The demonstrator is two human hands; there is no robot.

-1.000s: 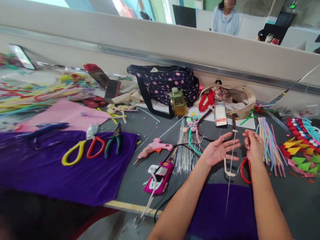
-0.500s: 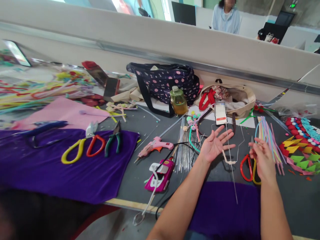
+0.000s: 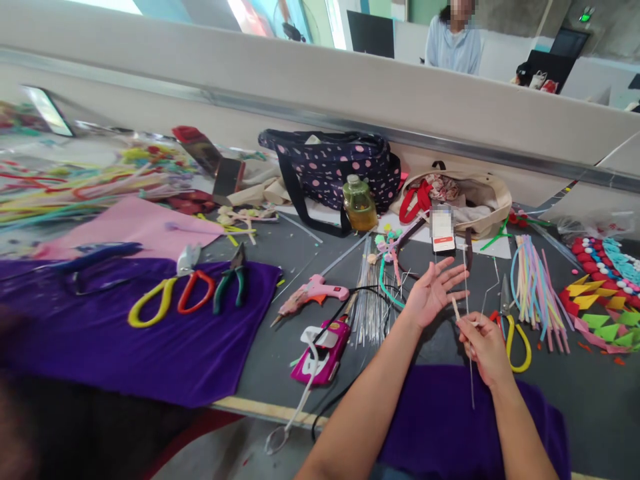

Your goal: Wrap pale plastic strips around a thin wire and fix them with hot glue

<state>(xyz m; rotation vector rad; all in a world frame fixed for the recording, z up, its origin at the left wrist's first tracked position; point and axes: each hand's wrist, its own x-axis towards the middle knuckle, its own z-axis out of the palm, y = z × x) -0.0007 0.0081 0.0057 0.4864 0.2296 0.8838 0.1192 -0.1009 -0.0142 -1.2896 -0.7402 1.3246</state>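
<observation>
The left hand (image 3: 434,291) is spread wide, palm up and fingers apart, hovering over the grey counter (image 3: 280,347) and gripping nothing. The right hand (image 3: 484,345) sits just beside it, nearer the body, with thumb and fingertips pinched together on a thin wire (image 3: 467,320) that runs up past the left fingertips and down over the purple cloth (image 3: 440,420) at the counter's near edge. A short cream strip (image 3: 455,308) sticks up from the same pinch, touching the wire. How the wire and strip are joined inside the fingers is hidden. Scissors (image 3: 515,330) with yellow and red handles lie just right of the right hand, the red handle partly behind it. Farther right is a bundle of pastel sticks (image 3: 537,290). The wire's upper end is too thin to follow against the phone (image 3: 443,230)
</observation>
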